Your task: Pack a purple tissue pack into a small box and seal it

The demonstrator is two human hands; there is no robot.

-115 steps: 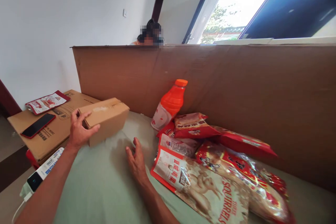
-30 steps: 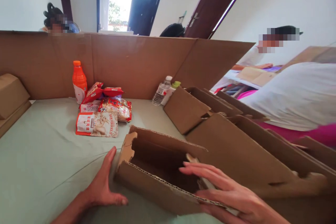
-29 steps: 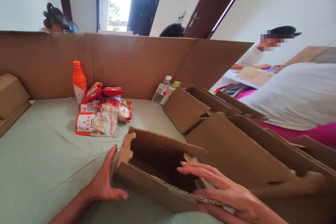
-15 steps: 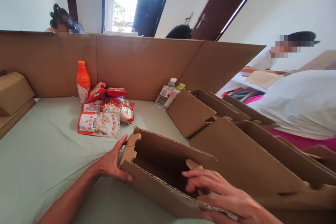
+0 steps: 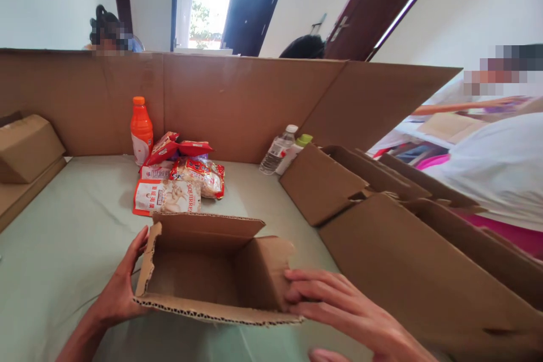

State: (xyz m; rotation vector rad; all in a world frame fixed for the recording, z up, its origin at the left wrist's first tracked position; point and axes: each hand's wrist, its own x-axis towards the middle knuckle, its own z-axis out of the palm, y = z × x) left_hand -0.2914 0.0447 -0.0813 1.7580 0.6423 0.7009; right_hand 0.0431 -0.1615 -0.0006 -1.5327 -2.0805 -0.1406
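An open-topped brown cardboard box [image 5: 203,233] stands in front of me, its inside visible and holding nothing. My left hand [image 5: 119,291] grips its left end, with fingers along the outer side and the thumb low near the front corner. At the opposite end, my right hand [image 5: 339,305] has its fingers stretched out, the tips touching the box's right flap. Just behind the box lies an orange and white snack pouch [image 5: 159,198]. Red snack packets [image 5: 163,150] and a clear bag of crackers [image 5: 201,176] are heaped behind that.
An orange drink bottle [image 5: 141,133] stands at the back left, and a clear water bottle [image 5: 278,153] leans beside a green-capped bottle [image 5: 292,157]. Large cardboard boxes [image 5: 382,254] line the right. A cardboard wall [image 5: 254,102] borders the back, with people beyond it.
The box has turned and moved left, so its opening faces me more. Its right flap has swung outward. My left hand has moved left with the box; my right fingers have straightened.
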